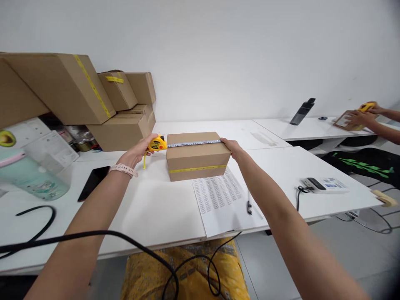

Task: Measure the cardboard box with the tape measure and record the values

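Note:
A small cardboard box (197, 160) with a yellow tape band stands on the white table (156, 208). My left hand (139, 151) grips a yellow tape measure (157, 144) at the box's left top edge. Its blade (193, 144) runs across the box top to the right edge. There my right hand (233, 148) pinches the blade's end against the box corner.
A printed sheet (218, 196) and a pen (249, 205) lie in front of the box. A black phone (93, 182) lies left; stacked cartons (78, 89) fill the back left. A black cable (93, 237) crosses the near edge. Another person's hands (359, 116) work at the far right.

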The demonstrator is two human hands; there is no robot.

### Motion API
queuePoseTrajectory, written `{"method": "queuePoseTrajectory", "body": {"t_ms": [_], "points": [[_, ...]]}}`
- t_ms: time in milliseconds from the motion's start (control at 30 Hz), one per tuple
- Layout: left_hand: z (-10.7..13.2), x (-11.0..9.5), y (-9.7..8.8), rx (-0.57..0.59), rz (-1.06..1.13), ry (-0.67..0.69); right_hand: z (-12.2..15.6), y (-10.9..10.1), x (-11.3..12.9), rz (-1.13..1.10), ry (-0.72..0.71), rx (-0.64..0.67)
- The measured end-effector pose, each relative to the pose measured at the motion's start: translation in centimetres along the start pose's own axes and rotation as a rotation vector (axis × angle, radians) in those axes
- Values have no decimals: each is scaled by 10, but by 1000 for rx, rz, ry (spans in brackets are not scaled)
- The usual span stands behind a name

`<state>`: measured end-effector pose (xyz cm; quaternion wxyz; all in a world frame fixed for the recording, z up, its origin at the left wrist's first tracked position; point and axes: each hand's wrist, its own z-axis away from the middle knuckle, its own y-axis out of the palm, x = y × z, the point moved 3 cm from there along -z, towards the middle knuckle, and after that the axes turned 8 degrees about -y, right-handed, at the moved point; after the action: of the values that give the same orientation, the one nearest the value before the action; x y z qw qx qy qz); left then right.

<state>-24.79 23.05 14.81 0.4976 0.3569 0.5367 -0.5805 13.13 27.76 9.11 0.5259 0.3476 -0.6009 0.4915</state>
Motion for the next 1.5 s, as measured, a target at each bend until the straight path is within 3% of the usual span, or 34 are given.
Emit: {"method": "queuePoseTrajectory", "body": {"t_ms": [300,467,533,600,700,767,867,967,1167,1500], "points": [[1,5,0,-7,-21,-22,2,-1,4,54,-70,-44],[15,-9,-7,11,-48,25,-2,-5,10,48,-139,-53],[38,-15,-5,121,-110,71,-6,-11,20,34,-193,-59],[73,-10,10,331,-162,85,-9,-18,33,9,-264,-62],[137,17,57,721,-22,-55,-10,-13,55,-24,-416,46],[170,37,94,815,222,-155,-9,2,66,-12,-501,166],[193,51,141,740,478,-179,-6,31,74,68,-522,253],[191,40,166,599,572,-145,-3,55,78,153,-496,235],[168,8,177,480,548,-169,-3,72,82,389,-487,211],[160,16,188,475,581,-197,-33,85,71,612,-506,216]]}}
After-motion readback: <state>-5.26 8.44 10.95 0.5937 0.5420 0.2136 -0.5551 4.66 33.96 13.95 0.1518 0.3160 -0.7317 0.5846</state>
